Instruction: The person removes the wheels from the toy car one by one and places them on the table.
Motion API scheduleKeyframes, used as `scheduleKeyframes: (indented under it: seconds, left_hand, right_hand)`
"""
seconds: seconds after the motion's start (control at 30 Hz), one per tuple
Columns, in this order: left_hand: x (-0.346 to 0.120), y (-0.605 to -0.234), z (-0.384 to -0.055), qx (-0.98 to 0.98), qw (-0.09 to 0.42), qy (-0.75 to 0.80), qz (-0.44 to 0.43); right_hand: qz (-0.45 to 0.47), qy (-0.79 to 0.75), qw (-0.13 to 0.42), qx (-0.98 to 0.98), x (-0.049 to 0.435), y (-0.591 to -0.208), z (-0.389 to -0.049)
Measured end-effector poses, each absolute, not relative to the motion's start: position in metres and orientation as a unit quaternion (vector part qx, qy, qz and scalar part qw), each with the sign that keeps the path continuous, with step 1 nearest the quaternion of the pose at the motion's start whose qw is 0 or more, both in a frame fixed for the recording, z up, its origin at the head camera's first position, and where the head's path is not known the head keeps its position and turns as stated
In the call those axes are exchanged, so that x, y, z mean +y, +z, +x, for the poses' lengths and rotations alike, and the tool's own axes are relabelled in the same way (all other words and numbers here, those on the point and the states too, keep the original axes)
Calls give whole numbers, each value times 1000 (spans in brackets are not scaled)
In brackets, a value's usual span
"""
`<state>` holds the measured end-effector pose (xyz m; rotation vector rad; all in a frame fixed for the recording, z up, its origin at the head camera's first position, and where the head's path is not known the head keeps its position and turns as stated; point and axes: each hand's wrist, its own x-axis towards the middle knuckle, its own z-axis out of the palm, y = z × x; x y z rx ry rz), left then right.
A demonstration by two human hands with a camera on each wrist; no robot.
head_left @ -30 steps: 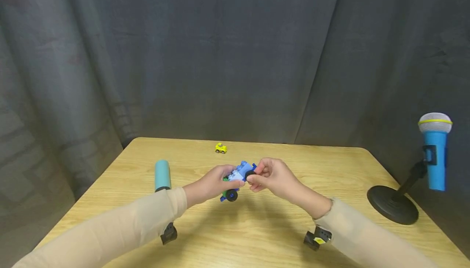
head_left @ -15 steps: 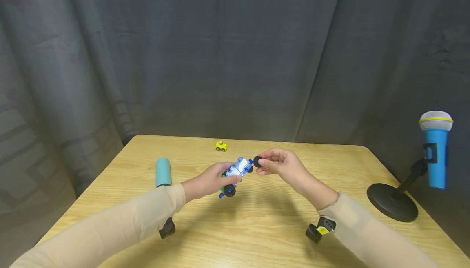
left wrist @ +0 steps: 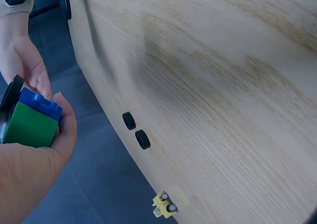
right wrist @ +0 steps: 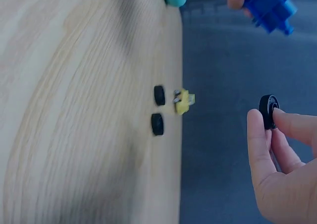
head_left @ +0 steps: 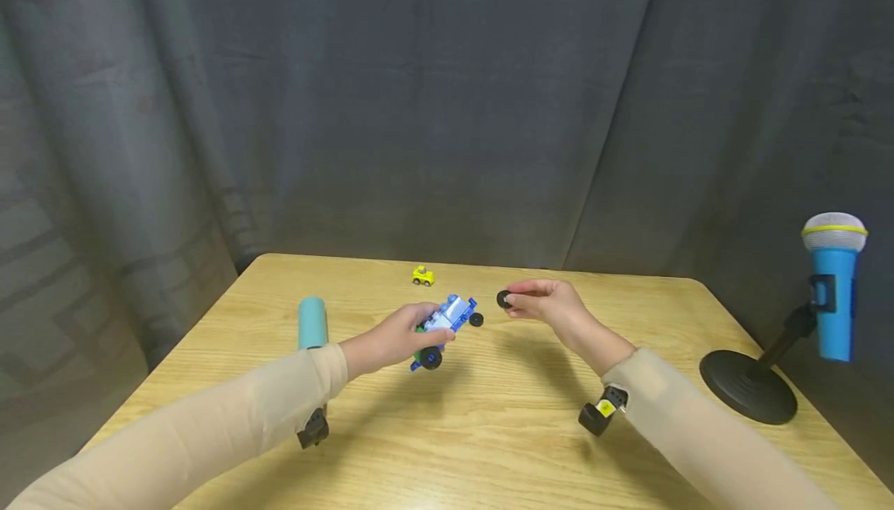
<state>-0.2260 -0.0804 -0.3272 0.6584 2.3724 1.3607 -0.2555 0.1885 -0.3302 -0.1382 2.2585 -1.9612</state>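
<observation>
My left hand (head_left: pixel 401 335) grips a toy car (head_left: pixel 447 320) built of blue, light blue and green blocks, held up over the table. One black wheel (head_left: pixel 430 357) is attached at its near end. In the left wrist view, the car's green block (left wrist: pixel 32 125) and a blue piece (left wrist: pixel 42 104) show between thumb and fingers. Apart from the car, to its right, my right hand (head_left: pixel 555 308) pinches a loose black wheel (head_left: pixel 504 299) between thumb and fingertips. That held wheel (right wrist: pixel 268 112) is seen nearly edge-on in the right wrist view.
Two black wheels lie on the table, one wheel (left wrist: pixel 129 120) beside another wheel (left wrist: pixel 142 139). A small yellow toy car (head_left: pixel 422 275) stands near the far edge. At the left is a teal cylinder (head_left: pixel 312 322); at the right, a blue toy microphone (head_left: pixel 834 293) on a black stand (head_left: pixel 749 386).
The right hand has drawn the wheel away from the toy car, to the right and slightly up in the view. The left hand has shifted a little left with the car.
</observation>
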Motion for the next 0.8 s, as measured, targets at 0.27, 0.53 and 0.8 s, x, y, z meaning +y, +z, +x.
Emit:
scheduleKeyframes:
  seconds: [0.27,0.53,0.8]
  left_hand:
    - [-79,-328,-226,841,157,473,213]
    - [-77,-331,-225,844,156,468,210]
    - [-76,-335,-225,837,151,478,218]
  right_hand:
    - [6,-636,84,767,192,-356,-276]
    - [46,-602,86,793,186,-379,-293]
    - [82,-567,69,817,179,-394,-306]
